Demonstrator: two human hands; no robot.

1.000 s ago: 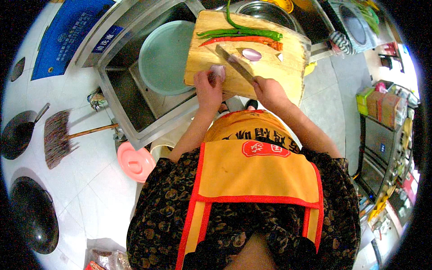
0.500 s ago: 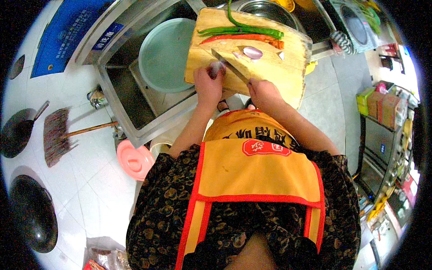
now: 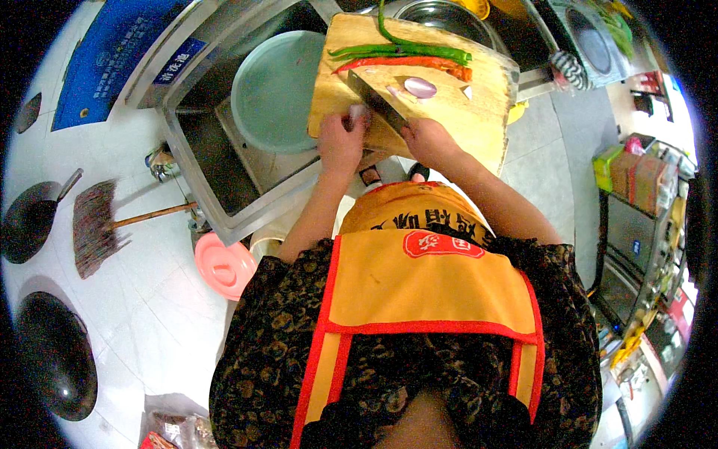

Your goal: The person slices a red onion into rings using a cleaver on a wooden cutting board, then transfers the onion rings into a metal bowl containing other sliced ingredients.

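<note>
My left hand (image 3: 341, 144) is closed around a purple onion (image 3: 359, 112) at the left near edge of a wooden cutting board (image 3: 467, 138). A kitchen knife (image 3: 374, 99) is gripped in my right hand (image 3: 431, 142), its blade slanting up and left just right of the onion. Whether the edge touches the onion, I cannot tell. Beyond the blade lie a peeled purple onion piece (image 3: 420, 87) and a small pale scrap (image 3: 467, 92). Long green peppers (image 3: 426, 52) and red peppers (image 3: 404, 64) stretch across the far part of the board.
The board rests over a steel sink (image 3: 202, 150) holding a round pale-green basin (image 3: 273, 93). A metal bowl (image 3: 449, 22) sits behind the board. At left on the floor are a broom (image 3: 97, 224), a pink lid (image 3: 223, 266) and dark woks (image 3: 56, 355). Shelving (image 3: 628, 232) stands at right.
The knife has shifted up and left, its tip now near the red pepper. Both hands have moved slightly left, the left one still around the onion.
</note>
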